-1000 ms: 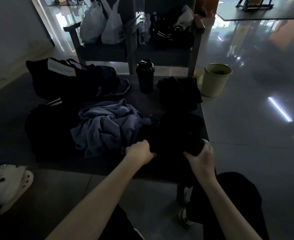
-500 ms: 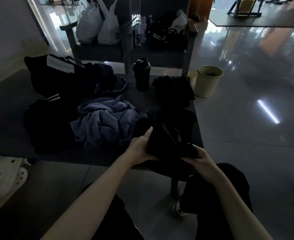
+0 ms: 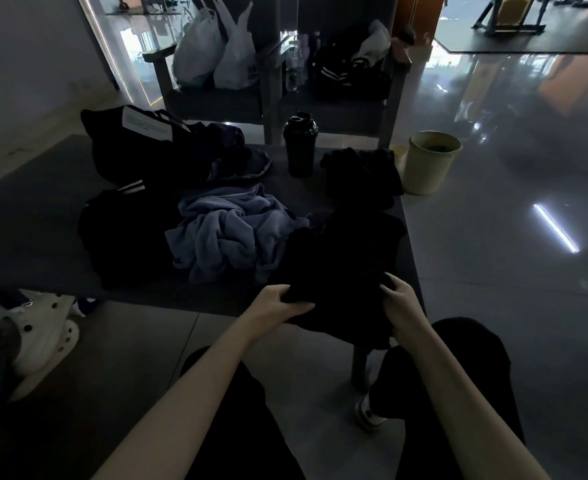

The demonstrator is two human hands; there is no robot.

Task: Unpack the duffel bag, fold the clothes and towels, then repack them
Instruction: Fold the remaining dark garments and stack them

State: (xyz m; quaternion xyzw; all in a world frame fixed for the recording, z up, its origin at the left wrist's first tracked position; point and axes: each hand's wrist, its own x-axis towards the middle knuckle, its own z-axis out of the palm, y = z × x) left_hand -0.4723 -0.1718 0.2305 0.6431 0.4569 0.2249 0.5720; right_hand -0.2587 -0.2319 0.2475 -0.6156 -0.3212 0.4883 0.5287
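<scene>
Left grip [image 3: 278, 303] closed; right grip [image 3: 401, 303] holds | 1 black garment [image 3: 341, 265] | 1 towel [image 3: 230, 233]

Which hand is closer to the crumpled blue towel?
Left. The left hand grips the black garment just in front of the crumpled blue towel; the right hand grips that garment farther right.

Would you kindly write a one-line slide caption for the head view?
Left hand and right hand grip a black garment at the table edge, a crumpled blue towel beside it.
</scene>
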